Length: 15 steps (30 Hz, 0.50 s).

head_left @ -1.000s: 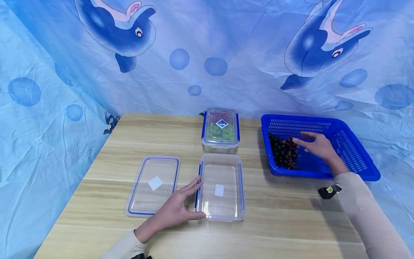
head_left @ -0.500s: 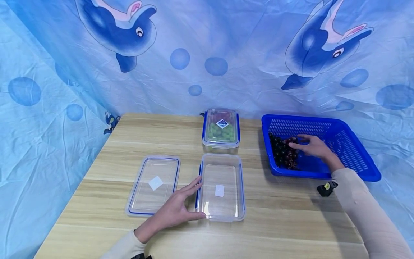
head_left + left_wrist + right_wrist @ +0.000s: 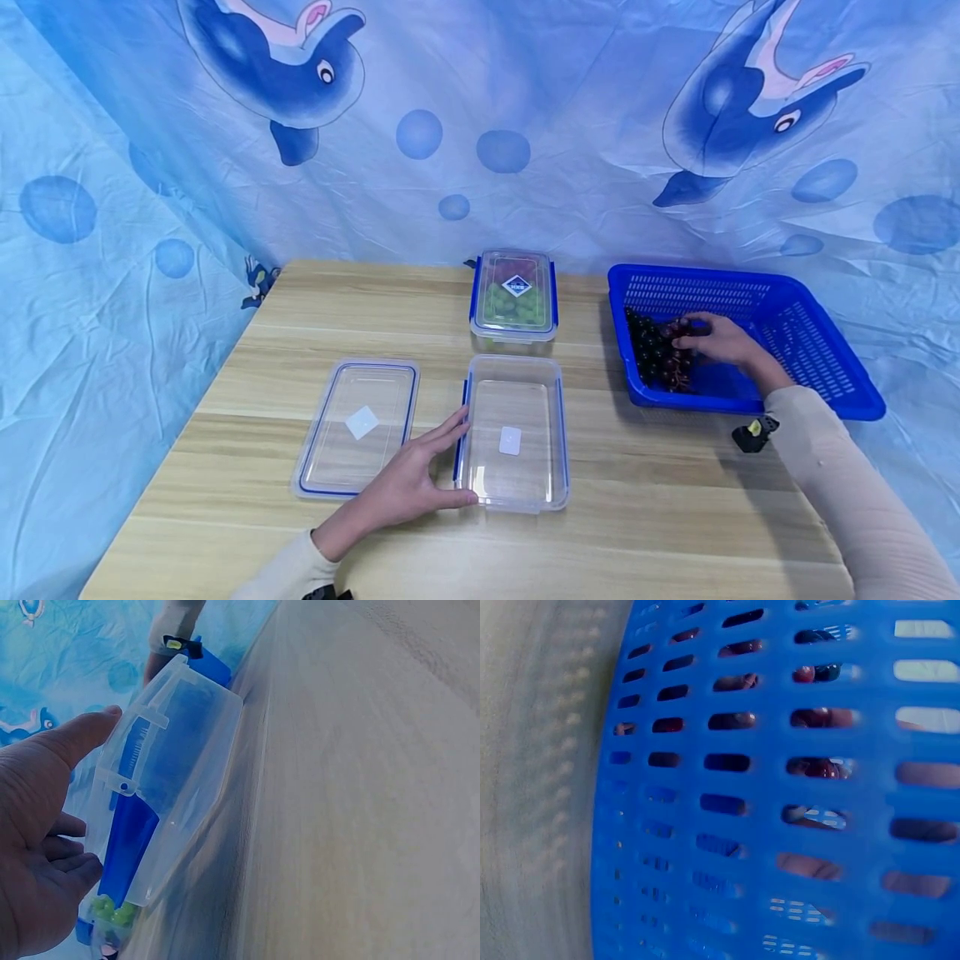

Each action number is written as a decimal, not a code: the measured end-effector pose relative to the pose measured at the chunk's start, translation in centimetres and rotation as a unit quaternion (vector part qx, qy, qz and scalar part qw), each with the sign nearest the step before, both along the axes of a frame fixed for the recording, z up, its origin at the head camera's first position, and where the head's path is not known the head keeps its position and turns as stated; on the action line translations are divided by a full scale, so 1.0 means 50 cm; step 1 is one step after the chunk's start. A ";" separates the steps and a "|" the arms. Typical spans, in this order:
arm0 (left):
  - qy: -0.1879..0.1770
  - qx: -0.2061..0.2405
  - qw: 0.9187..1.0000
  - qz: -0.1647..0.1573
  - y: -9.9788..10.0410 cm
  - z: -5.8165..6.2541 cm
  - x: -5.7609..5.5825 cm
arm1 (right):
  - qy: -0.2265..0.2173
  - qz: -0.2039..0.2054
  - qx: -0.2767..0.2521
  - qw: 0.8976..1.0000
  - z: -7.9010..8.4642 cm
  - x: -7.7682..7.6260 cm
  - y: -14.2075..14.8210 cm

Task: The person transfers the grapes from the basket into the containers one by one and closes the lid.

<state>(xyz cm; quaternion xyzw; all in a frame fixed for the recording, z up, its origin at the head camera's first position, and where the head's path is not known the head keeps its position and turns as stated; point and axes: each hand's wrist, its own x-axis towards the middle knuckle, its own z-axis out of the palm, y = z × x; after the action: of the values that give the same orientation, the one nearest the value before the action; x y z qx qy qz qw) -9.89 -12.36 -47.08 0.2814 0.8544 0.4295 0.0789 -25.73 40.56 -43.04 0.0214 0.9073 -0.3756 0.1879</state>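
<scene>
My left hand (image 3: 408,483) rests against the left side of a clear plastic food container (image 3: 517,467) that has no lid on. Its thumb is at the near corner and its fingertips touch the left wall, spread wide; the left wrist view shows the same hand (image 3: 45,832) beside the container (image 3: 199,742). My right hand (image 3: 723,343) reaches into a blue plastic basket (image 3: 795,408), thumb and fingers around a bunch of dark red grapes (image 3: 678,367). Black grapes (image 3: 647,346) lie to their left. In the right wrist view the perforated basket wall (image 3: 765,780) mostly hides that hand.
A clear lid with a blue seal (image 3: 360,450) lies left of the open container. Behind it stands a closed container (image 3: 513,312) with green and reddish grapes inside. The wooden table (image 3: 645,517) ends at a blue dolphin-print cloth (image 3: 577,208).
My right hand has lowered slightly leftward onto the red grapes, and its fingers have closed around them. The left hand and the containers have stayed put.
</scene>
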 end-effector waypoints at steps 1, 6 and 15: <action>-0.001 0.002 1.000 -0.001 0.000 0.000 0.000 | 0.003 -0.004 0.000 1.000 0.000 0.001 -0.001; -0.003 0.005 1.000 -0.002 -0.001 0.003 -0.003 | 0.012 -0.015 0.013 1.000 0.001 0.002 -0.008; -0.008 0.008 1.000 -0.003 -0.002 0.004 -0.002 | 0.049 -0.019 0.075 0.996 -0.006 -0.011 -0.015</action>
<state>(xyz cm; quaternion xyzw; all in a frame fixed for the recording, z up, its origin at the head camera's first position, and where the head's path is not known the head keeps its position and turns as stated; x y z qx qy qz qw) -9.99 -12.45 -46.90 0.2813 0.8492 0.4387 0.0851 -26.27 39.79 -43.36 0.0342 0.9406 -0.3102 0.1339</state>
